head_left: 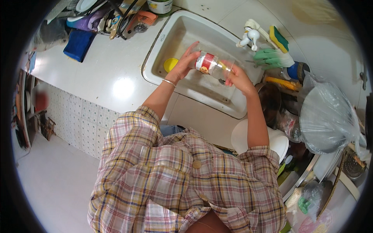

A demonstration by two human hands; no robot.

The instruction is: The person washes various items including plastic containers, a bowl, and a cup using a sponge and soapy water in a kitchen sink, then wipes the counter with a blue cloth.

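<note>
Over the sink (176,37) I hold a clear jar (217,68) lying nearly on its side, with a red and white label. My left hand (185,64) cups its left end, the fingers reaching past the end and spread a little. My right hand (239,80) is closed at the right end, its fingers against the jar. A yellowish streak shows through the clear wall near the right fingers; I cannot make out what it is. Blur softens that end. In the sink, left of my left hand, lies a round yellow lid (170,65).
A white faucet (250,35) stands at the sink's back right. Near it are a yellow and green sponge (279,39) and green gloves (270,57). Right of the sink are a dark pot (269,99) and a bagged round item (328,116). A blue cloth (79,45) lies left.
</note>
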